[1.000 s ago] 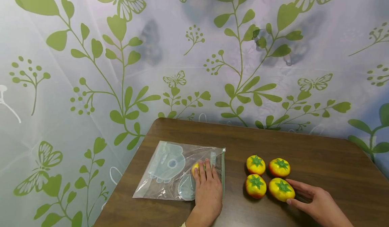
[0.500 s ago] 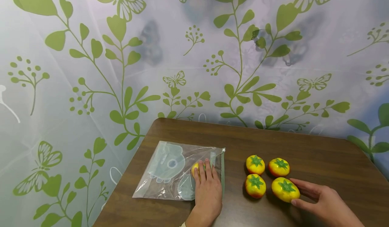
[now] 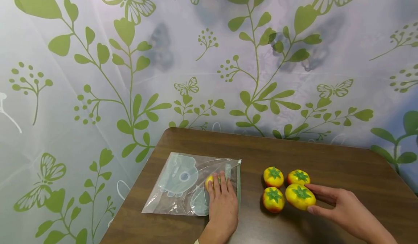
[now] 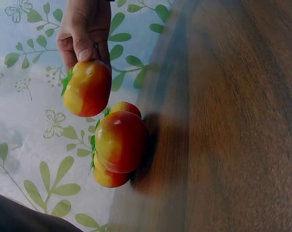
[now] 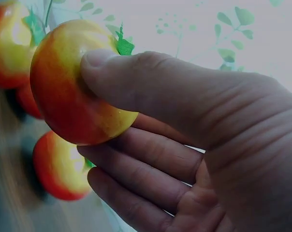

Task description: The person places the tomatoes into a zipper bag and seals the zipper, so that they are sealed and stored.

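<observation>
My right hand (image 3: 341, 207) pinches a yellow-and-red toy tomato (image 3: 300, 196) with a green star-shaped top between thumb and fingers. In the left wrist view this held tomato (image 4: 88, 89) is raised off the table. The right wrist view shows my thumb pressed on the tomato's (image 5: 64, 96) side. Three similar tomatoes stand close by: one at front left (image 3: 273, 199), one at back left (image 3: 273, 177), and one behind the held one (image 3: 298, 176). My left hand (image 3: 223, 204) lies with extended fingers on a clear zip bag (image 3: 179, 200). Another tomato (image 3: 209, 180) shows partly beneath those fingers, apparently inside the bag.
The brown wooden table (image 3: 313, 153) carries everything and ends against a curtain (image 3: 196, 62) printed with green leaves and butterflies. Pale blue printed shapes mark the bag, whose zip edge (image 3: 239, 186) faces the loose tomatoes.
My right hand first drew its tomato slightly right, away from the group. It has since lifted it and brought it back left, above the table. The left hand stays in place.
</observation>
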